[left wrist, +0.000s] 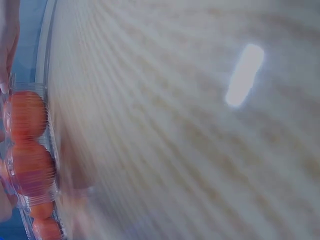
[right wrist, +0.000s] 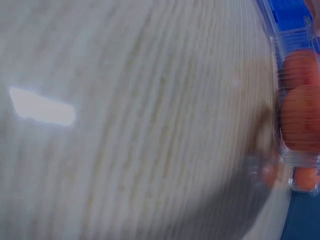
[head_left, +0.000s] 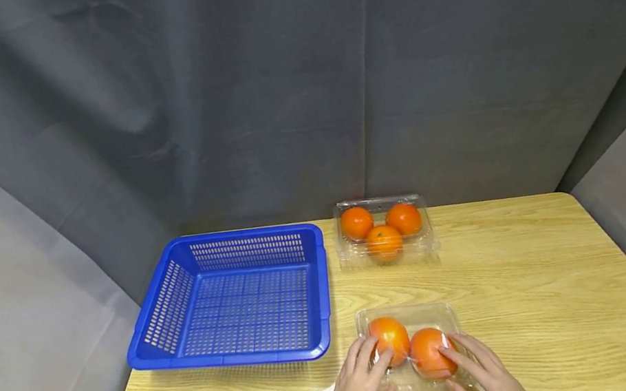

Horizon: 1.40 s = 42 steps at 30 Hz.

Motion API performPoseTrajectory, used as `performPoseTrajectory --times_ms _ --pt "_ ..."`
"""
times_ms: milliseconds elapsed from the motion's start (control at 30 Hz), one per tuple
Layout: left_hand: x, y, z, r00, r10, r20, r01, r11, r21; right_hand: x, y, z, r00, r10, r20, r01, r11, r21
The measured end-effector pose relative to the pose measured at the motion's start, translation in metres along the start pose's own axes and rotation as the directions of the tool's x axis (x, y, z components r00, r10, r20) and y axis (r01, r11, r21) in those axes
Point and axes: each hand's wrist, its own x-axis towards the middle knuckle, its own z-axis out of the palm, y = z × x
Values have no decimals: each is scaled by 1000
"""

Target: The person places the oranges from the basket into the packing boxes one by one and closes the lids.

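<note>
Two oranges (head_left: 389, 336) sit side by side in the near clear plastic clamshell box (head_left: 434, 311) on the table. My left hand (head_left: 356, 387) is at the box's left side, fingers spread and lightly bent, tips over the left orange. On the opposite side, my right hand (head_left: 484, 371) has its fingertips at the right orange (head_left: 433, 353), thumb toward the near edge. Both oranges also show through the ribbed clear plastic (left wrist: 30, 170) in the left wrist view. In the right wrist view, an orange (right wrist: 300, 117) appears at the right edge.
A blue plastic basket (head_left: 235, 359) with slotted walls stands on the left. Behind the near box, another clear clamshell box (head_left: 355, 256) contains three oranges (head_left: 384, 243). The wooden table (head_left: 556, 292) backs onto a dark grey curtain (head_left: 269, 91).
</note>
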Motion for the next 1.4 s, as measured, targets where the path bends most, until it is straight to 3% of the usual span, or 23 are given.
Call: performPoseTrajectory --times_ms 433,600,900,1100,1400 --pt "23 -13 9 995 -82 64 82 997 -3 21 15 9 994 59 92 -61 998 17" --pt "34 -21 16 992 -107 70 107 994 5 33 24 16 994 68 81 -70 997 18" --pt "50 -32 31 994 -101 32 100 994 39 48 41 22 998 57 42 -59 997 44" --pt "58 -36 36 990 -132 57 130 991 37 55 47 25 991 112 68 -116 992 59" --pt "66 -41 40 988 -150 32 149 988 34 61 56 30 993 106 46 -109 992 70"
